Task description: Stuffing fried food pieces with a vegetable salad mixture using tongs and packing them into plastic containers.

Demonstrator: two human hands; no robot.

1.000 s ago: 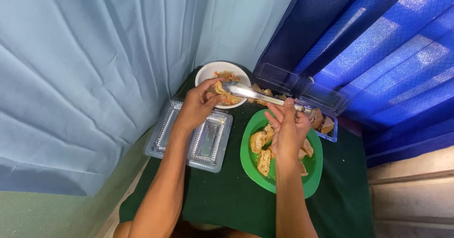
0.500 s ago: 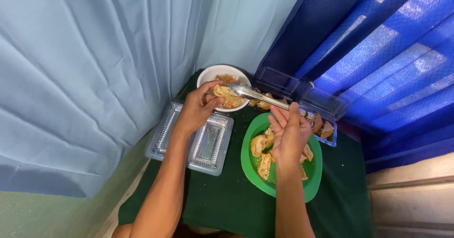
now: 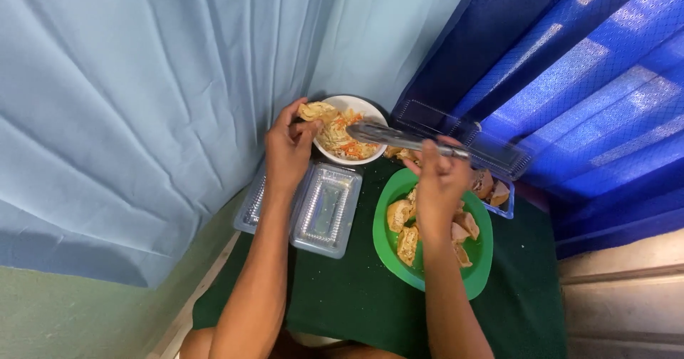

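Both hands work over a small table draped in green cloth point(image 3: 342, 302), seen from above. Left hand point(image 3: 287, 152) is closed around a pale stuffed pastry point(image 3: 317, 110), pinching it between thumb and fingertips at the near rim of a white bowl point(image 3: 365, 107). Right hand point(image 3: 442, 184) grips metal tongs point(image 3: 399, 138), whose tips reach across toward the left hand and lie over the bowl's shredded orange-and-pale filling point(image 3: 340, 136); whether the tongs hold any of it cannot be told.

Just below the left hand sits an open clear plastic box point(image 3: 324, 213), its two halves side by side under the wrist. Under the right hand is a green plate point(image 3: 385, 248) carrying several browned fried pieces point(image 3: 406, 231), some hidden by the palm. Beyond the right hand stands another clear box point(image 3: 491, 156), its lid raised, with more fried pieces inside at the hand's far side.

Light blue curtain point(image 3: 142, 102) hangs to the outside of the left hand, and dark blue netting point(image 3: 570, 67) hangs beyond and outside the right hand. Both forearms run up from the bottom edge.
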